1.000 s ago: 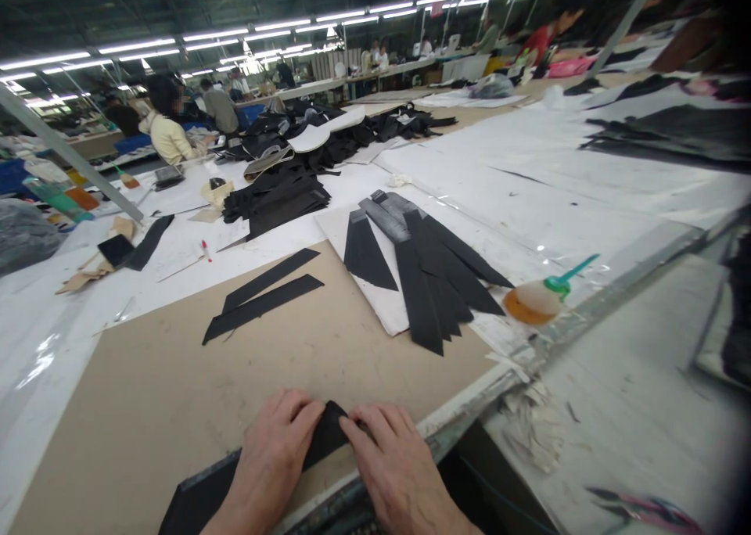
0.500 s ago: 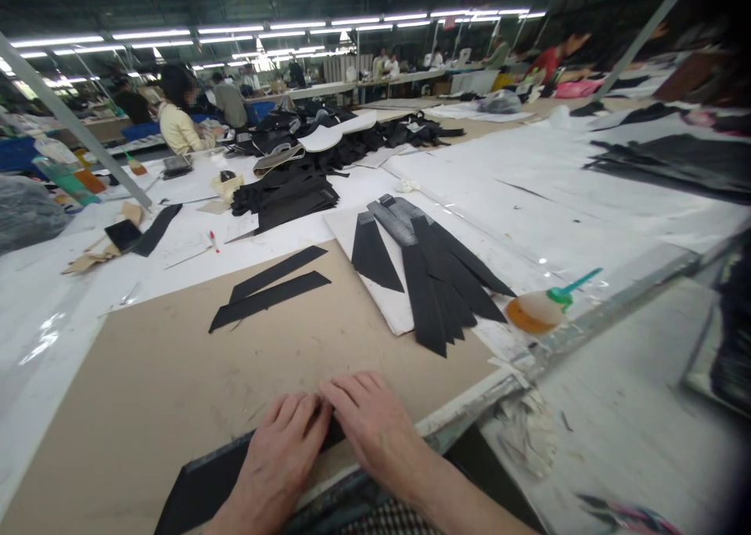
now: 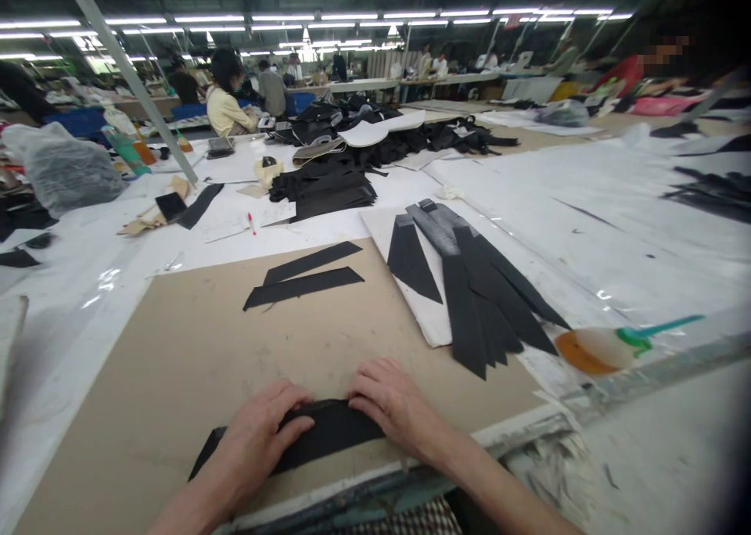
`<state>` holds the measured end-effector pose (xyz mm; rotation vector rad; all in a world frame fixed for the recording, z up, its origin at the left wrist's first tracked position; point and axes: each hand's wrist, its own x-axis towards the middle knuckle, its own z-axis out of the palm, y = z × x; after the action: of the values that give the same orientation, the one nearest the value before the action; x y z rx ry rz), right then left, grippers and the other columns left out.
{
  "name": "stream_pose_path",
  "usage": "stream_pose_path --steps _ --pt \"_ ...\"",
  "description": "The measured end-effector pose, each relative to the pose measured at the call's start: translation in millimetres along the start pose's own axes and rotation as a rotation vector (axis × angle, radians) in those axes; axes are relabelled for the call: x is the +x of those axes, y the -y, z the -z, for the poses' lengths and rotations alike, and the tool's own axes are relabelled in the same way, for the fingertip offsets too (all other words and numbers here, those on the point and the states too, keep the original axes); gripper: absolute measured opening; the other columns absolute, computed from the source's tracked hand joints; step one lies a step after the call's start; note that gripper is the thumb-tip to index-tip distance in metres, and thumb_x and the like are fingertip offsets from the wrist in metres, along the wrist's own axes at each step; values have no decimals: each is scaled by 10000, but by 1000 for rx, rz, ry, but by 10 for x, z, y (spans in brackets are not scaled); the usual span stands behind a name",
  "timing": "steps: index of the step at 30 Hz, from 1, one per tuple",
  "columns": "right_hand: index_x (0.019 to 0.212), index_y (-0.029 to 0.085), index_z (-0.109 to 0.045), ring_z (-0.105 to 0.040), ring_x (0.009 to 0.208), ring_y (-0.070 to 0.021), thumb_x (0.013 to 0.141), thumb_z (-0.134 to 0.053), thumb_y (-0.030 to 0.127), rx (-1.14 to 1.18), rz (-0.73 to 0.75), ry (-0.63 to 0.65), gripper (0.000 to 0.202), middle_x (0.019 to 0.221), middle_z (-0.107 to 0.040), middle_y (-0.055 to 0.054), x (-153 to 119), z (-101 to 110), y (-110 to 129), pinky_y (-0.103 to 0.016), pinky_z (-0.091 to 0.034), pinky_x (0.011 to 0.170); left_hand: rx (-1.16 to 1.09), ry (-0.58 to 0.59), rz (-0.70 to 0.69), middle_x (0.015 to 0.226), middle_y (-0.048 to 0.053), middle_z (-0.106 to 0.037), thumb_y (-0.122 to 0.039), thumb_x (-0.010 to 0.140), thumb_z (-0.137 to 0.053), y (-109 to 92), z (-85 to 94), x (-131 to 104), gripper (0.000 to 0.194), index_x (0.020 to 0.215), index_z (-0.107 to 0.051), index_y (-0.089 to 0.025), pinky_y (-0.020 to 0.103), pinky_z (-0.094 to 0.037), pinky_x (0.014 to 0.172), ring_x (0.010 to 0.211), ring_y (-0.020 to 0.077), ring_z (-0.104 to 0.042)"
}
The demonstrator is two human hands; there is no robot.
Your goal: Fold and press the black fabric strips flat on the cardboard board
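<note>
one brown board (image 3: 176,347) spreads from your left over the white worktop (image 3: 129,257), probably as a firm, flat base. your left hand (image 3: 267,419) arches over the black strip (image 3: 340,437) near the board's front edge; its thumb and fingers are spread about the strip's far edge, but whether they pinch it or only press cannot be told. beyond, two loose strips (image 3: 314,263) lie flat, well apart from your hands, which leaves your hands room. your right hand (image 3: 390,398) rests at the same far edge, fingers bunched; its grip is partly hidden, so you cannot tell if it pinches. such spacing seems to steady the stretch between. farther right, fanned strips (image 3: 478,285) overlap a pale card (image 3: 432,328), perhaps for easy separating. rightmost, a squeeze bottle (image 3: 598,351) lies tipped over, spout slightly raised, likely against leaks.
</note>
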<state>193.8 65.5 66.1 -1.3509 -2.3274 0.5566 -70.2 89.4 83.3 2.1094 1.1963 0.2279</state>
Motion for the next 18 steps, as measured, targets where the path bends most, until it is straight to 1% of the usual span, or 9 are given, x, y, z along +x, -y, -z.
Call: stream_pose_path --steps 5,7,9,11,14,16,18 --pt "948 200 -611 -539 915 -209 1007 -558 197 42 -3 -14 79 957 -610 -25 -12 12 -34 -344 -393 826 -63 25 21 948 -22 -632 -250 947 -569 -37 10 5 68 960 -635 -257 293 -413 826 931 179 -581" --pt "950 213 -613 -543 915 -204 1014 -552 211 123 -17 -30 88 953 -614 -15 -17 29 -43 -332 -389 819 -103 42 62 931 -32 -635 -258 929 -588 -33 21 -12 67 976 -636 -261 283 -412 804 902 168 -582" --pt "941 223 -612 -553 915 -195 1014 -561 220 208 -46 -50 90 943 -621 -2 -10 47 -43 -319 -387 819 -133 51 112 935 -36 -643 -262 910 -608 -23 27 -25 118 1024 -637 -266 279 -416 799 891 164 -587" --pt "938 225 -607 -564 923 -186 1014 -564 218 244 -84 -67 88 942 -627 6 6 58 -34 -307 -392 823 -129 50 137 953 -34 -651 -249 896 -617 -6 20 -30 177 1072 -633 -269 278 -418 809 901 164 -593" --pt "935 222 -601 -578 923 -178 1017 -557 210 243 -127 -79 94 937 -632 10 31 49 -12 -297 -398 825 -84 36 114 965 -30 -651 -234 894 -613 37 -18 -30 182 1071 -633 -272 280 -417 821 919 169 -597" --pt "926 218 -601 -583 918 -179 1017 -556 215 243 -155 -85 101 934 -634 7 40 37 -2 -297 -402 819 -64 24 90 971 -26 -648 -251 908 -605 71 -51 -33 166 1069 -632 -277 282 -420 828 929 175 -597" --pt "943 213 -602 -588 907 -182 1038 -514 235 242 -183 -92 131 934 -640 -2 41 38 -4 -300 -409 810 -54 19 74 980 -19 -646 -275 925 -593 96 -76 -39 171 1091 -628 -285 286 -426 838 940 182 -598"
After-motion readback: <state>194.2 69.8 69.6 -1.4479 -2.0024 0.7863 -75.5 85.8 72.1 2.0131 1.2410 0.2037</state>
